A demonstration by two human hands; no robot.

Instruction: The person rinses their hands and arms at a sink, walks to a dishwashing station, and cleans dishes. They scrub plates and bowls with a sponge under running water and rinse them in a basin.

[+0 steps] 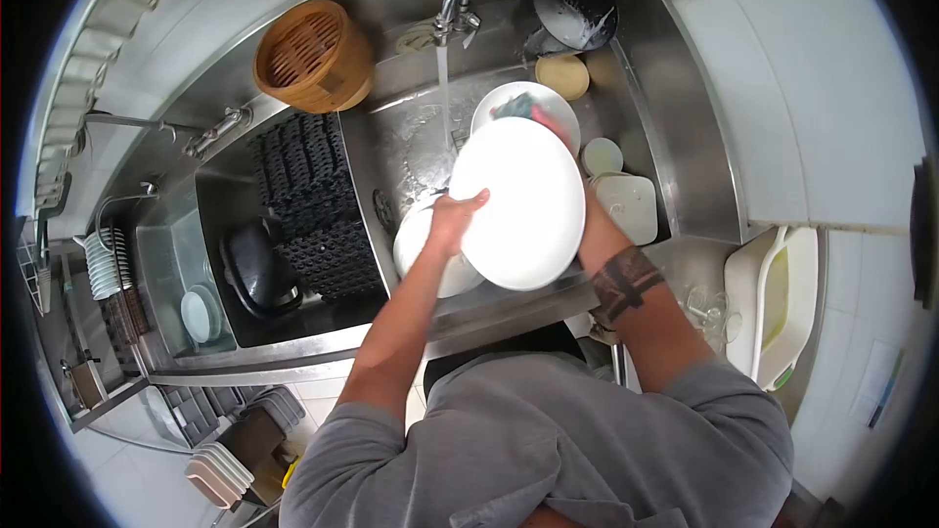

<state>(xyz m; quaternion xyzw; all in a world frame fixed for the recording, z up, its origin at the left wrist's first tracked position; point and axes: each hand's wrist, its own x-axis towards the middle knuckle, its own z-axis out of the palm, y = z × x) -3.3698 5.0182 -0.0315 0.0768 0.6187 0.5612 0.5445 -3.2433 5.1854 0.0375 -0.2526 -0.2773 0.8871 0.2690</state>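
A large white oval plate (518, 205) is held up over the sink, tilted toward me. My left hand (460, 220) grips its left edge, thumb on the face of the plate. Most of my right hand (591, 203) is hidden behind the plate's right side, so its fingers do not show. Just beyond the plate's top edge lies another white plate (499, 98), with a green and pink cloth or scrubber (528, 110) on it. White dishes (416, 240) sit below my left hand. Water (443, 78) runs from the faucet (455, 0) into the basin.
A bamboo steamer (313, 57) stands at the back left rim. A black wok-like pan (577, 5) and a yellowish bowl (562, 76) are at the back right, with white containers (626, 205) below. Left, a second basin holds a black mat (308, 176) and a black pot (259, 269).
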